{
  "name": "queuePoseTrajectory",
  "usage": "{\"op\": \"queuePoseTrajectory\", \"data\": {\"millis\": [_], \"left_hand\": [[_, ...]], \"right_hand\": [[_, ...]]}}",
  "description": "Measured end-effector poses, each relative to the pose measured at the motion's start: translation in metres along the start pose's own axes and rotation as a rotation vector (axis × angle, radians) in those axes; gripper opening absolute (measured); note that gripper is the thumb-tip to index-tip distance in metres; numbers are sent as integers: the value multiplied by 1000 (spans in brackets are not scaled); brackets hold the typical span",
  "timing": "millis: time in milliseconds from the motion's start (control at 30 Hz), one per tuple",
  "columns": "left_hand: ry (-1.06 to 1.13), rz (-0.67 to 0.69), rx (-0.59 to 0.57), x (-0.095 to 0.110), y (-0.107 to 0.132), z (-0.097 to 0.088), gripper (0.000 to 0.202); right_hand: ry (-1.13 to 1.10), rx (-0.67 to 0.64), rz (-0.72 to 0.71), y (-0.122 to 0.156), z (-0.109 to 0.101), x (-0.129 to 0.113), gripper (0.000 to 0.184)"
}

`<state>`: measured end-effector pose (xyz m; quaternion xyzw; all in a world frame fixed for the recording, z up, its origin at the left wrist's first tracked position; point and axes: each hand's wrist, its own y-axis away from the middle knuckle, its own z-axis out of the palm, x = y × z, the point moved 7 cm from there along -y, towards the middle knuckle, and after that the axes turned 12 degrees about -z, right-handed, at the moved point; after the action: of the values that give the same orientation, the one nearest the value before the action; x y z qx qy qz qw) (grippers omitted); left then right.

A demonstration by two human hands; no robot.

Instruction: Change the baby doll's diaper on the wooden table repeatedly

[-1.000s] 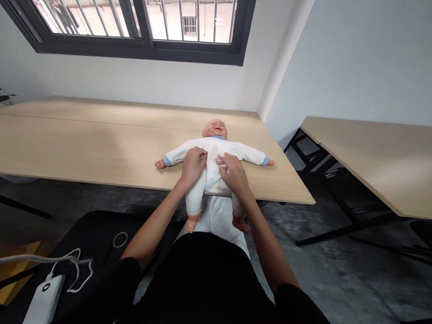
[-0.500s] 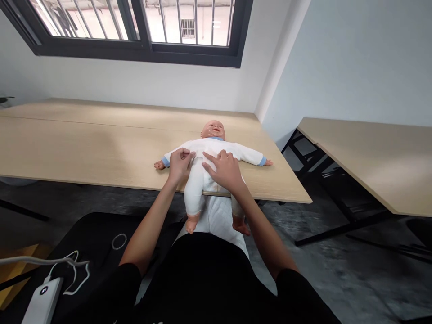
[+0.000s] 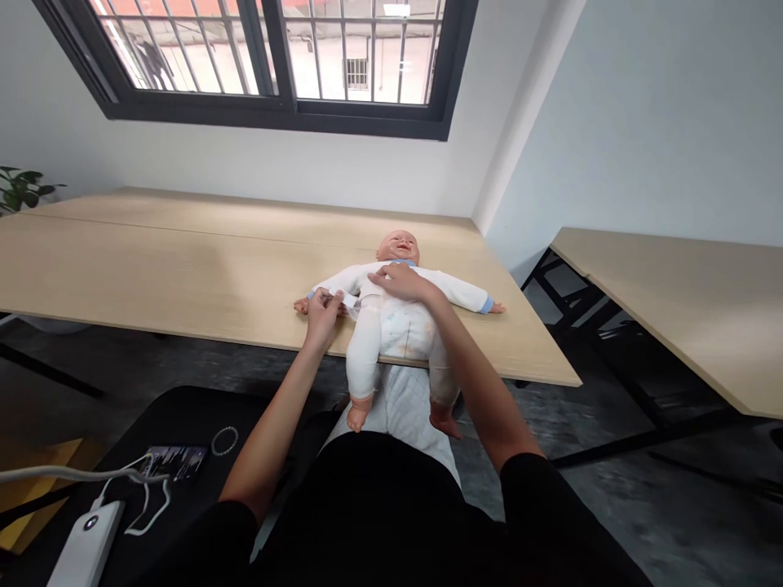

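A baby doll [image 3: 400, 244] lies on its back at the table's front edge, arms spread and legs hanging over. It wears a white top [image 3: 458, 289] with blue cuffs and a white diaper [image 3: 407, 330] with a faint print. My left hand [image 3: 324, 314], beside the doll's hip, pinches a white diaper tab [image 3: 351, 302], which stretches out from the waist. My right hand [image 3: 399, 281] lies across the doll's belly, fingers extended over the top; its fingertips are partly hard to make out. Below the edge, the doll's feet [image 3: 359, 414] hang near my lap.
The wooden table [image 3: 152, 269] runs along the wall under a barred window [image 3: 360, 73]. At the right stands a second table [image 3: 673, 302]. A black chair beside me holds a power bank [image 3: 89, 542], a phone [image 3: 176, 462], a cable and a bracelet [image 3: 224, 441].
My left hand has moved outward from the doll's waist, drawing out the diaper tab. My right hand has shifted up onto the belly. The head view has tilted up slightly.
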<state>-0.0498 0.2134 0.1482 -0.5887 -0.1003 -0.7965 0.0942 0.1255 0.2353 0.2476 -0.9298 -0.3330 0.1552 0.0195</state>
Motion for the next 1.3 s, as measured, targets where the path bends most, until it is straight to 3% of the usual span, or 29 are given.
{"op": "queuePoseTrajectory", "data": {"millis": [100,233,400,467,600,767,867,967,1067,1133,1200,1300], "left_hand": [[0,3,-35,-2,-2,0,32],[12,-13,-69,-4,-2,-1,32],[8,-5,-77,-3,1,1,29],[5,-5,-74,-3,2,1,29],[-2,1,-76,-3,3,1,34],[-10,1,-95,-3,5,2,37],[-11,3,-104,-2,6,2,38],[-19,1,-104,-2,6,2,37],[-13,8,-96,-2,6,1,37],[-6,13,-94,-2,6,2,38],[-6,9,-99,-1,6,3,39],[-22,8,-109,0,8,4,38]], "right_hand": [[-99,-162,-10,-3,-9,16,35],[-51,-245,29,-3,-23,31,44],[-178,-381,-208,-5,-22,18,40],[-261,-366,-299,-6,-21,12,39],[-446,-205,-378,-9,-19,10,36],[-552,-69,-241,-14,-8,24,36],[-531,43,-195,-6,-21,36,40],[-505,-31,-241,9,-28,39,52],[-386,-193,-238,17,-20,36,66],[-306,-222,-215,15,-16,32,72],[-278,-214,-220,8,-13,23,70],[-290,-189,-268,-2,-8,9,48]]}}
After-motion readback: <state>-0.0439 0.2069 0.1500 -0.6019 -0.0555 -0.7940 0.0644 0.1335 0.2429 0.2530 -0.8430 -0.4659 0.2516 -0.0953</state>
